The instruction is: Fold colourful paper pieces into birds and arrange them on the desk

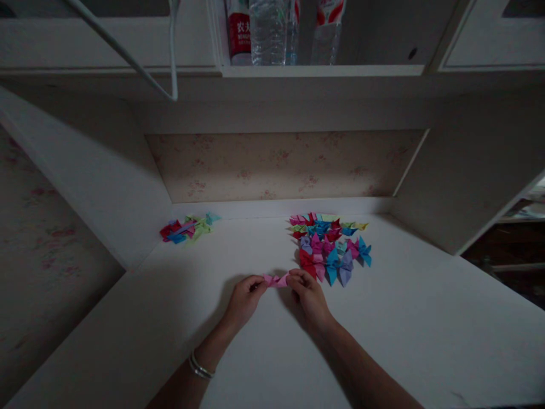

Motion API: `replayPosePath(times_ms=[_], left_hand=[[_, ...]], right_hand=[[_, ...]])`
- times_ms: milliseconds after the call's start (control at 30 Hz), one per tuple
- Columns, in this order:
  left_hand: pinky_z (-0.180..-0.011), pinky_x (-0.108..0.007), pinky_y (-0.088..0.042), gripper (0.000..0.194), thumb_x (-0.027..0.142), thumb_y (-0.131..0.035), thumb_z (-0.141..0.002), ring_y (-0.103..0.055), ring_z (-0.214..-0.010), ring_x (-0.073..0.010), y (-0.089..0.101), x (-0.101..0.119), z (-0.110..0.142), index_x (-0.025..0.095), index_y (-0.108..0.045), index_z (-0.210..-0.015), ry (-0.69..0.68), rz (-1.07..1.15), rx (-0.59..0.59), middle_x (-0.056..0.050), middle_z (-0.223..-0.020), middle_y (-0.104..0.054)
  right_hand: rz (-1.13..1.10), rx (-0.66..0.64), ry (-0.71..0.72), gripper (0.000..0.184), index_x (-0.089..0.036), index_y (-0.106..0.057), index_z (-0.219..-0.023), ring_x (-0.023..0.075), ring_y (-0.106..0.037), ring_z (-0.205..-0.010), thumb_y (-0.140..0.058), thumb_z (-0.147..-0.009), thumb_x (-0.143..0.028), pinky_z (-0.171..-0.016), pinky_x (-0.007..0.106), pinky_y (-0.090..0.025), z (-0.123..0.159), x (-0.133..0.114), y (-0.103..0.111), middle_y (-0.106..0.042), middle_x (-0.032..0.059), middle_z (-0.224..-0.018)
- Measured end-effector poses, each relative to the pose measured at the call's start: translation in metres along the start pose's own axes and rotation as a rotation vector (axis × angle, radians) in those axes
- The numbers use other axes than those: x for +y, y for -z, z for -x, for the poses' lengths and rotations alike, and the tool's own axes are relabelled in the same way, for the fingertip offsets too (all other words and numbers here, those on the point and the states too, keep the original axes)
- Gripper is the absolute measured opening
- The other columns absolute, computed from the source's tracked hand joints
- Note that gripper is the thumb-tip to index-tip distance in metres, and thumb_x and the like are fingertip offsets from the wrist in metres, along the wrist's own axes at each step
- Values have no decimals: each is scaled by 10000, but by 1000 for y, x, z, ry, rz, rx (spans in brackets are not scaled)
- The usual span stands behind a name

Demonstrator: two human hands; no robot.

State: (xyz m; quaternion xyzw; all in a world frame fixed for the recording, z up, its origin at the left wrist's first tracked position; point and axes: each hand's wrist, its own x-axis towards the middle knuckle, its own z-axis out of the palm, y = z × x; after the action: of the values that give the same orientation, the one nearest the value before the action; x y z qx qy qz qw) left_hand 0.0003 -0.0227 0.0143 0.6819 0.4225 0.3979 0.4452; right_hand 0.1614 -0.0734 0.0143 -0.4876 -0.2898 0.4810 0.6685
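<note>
A small folded pink paper piece (276, 281) is stretched between my two hands, just above the white desk (179, 318). My left hand (244, 296) pinches its left end between thumb and fingers. Its right end sits in the pinch of my right hand (310, 296). Close beyond my right hand lies a group of folded paper pieces (332, 262) in red, pink, blue, purple and green, set in rough rows. Farther off at the left, a smaller heap of coloured paper pieces (187, 228) rests near the desk's back edge.
Above the desk runs a shelf (323, 71) with several plastic bottles (268, 34) on it. A white cable (128, 54) hangs down at the upper left. Side panels (468, 159) close in the desk left and right, with a flowered back wall (272, 165) behind.
</note>
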Motion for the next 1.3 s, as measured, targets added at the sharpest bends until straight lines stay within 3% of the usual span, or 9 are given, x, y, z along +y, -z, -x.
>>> replayPosePath(times_ms=[167, 733, 1067, 1300], left_hand=[[-661, -243, -422, 278, 393, -549, -811, -595, -756, -174, 1, 1, 0, 173, -718, -828, -6, 3, -25, -33, -816, -700], [-678, -248, -422, 269, 395, -562, -813, -589, -744, -171, 1, 1, 1, 167, -706, -814, -6, 1, -21, -22, -782, -685], [-574, -215, -395, 317, 438, -571, -799, -564, -662, -141, 3, 7, 2, 148, -687, -848, 8, 17, 9, -30, -774, -676], [-496, -211, -365, 360, 468, -593, -766, -508, -536, -114, 6, 9, 2, 149, -679, -908, 15, -6, 15, -11, -676, -639]], right_hand=[[38, 20, 8, 415, -176, -602, -825, 74, -390, -406, -784, -572, -449, -389, 213, -257, 0, -2, -1, -551, -42, -573], [12, -20, 2, 307, -174, -596, -837, 61, -361, -427, -756, -644, -351, -394, 201, -246, -1, 1, 1, -508, -59, -579], [56, -64, 15, 438, -143, -643, -970, 55, -358, -434, -753, -645, -416, -409, 200, -243, -3, 6, 3, -518, -58, -587], [89, -37, 1, 491, -133, -689, -959, 63, -382, -442, -752, -604, -466, -420, 207, -271, 1, 0, 4, -546, -30, -584]])
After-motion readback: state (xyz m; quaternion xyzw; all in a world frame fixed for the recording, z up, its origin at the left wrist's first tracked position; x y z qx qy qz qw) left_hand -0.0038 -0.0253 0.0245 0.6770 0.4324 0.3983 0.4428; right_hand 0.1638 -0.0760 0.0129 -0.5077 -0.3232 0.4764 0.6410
